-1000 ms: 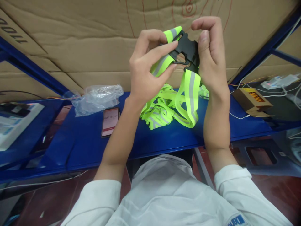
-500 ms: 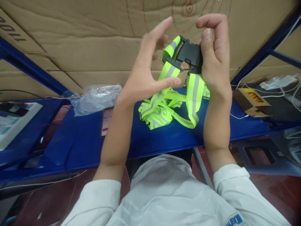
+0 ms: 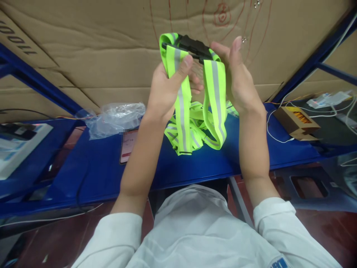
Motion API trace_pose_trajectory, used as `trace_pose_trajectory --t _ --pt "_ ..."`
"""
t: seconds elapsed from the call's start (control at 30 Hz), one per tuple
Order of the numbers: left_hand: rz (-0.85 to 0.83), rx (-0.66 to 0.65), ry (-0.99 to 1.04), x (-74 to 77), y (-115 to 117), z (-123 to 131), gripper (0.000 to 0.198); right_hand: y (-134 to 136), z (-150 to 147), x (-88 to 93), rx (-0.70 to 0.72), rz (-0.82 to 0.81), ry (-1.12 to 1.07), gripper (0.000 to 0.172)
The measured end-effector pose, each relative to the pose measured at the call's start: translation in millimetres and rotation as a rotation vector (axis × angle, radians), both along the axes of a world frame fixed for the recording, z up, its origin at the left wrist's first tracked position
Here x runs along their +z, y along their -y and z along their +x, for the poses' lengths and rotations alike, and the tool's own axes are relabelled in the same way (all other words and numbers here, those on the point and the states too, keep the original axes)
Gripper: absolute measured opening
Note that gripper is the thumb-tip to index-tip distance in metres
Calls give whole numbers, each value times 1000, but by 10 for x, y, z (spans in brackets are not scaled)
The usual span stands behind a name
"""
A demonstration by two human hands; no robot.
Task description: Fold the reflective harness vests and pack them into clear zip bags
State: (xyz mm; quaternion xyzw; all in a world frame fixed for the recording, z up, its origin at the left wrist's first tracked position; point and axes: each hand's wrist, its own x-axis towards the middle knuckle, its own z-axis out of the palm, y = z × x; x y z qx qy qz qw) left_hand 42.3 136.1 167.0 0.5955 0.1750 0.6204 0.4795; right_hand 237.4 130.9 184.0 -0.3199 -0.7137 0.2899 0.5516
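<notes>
A black plastic side-release buckle (image 3: 195, 46) hangs tilted above the table, with neon-yellow reflective straps (image 3: 216, 85) looped through both ends. My left hand (image 3: 170, 83) grips the strap just below the buckle's left end, thumb in front and fingers behind. On the buckle's right, my right hand (image 3: 241, 80) is open, its fingers and thumb stretched out by the strap's far side. Whether those fingertips touch the strap is hard to tell. More of the same webbing lies bunched on the blue tabletop (image 3: 178, 171), under the raised part.
Crumpled clear plastic bag (image 3: 117, 117) and a phone (image 3: 128, 145) lie left of my left forearm. To the right stands an open cardboard box (image 3: 297, 124) among white cables. Behind is a cardboard wall (image 3: 97, 56), with blue metal posts at both sides.
The buckle has moved left and turned flatter. My left hand has closed on the strap at its left end, while my right hand has let go of the buckle and opened.
</notes>
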Motion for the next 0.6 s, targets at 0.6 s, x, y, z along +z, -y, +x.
trace_pose_trajectory --t 0.6 --pt "82 55 -234 49 81 -72 50 -100 -185 -118 -9 -24 -19 42"
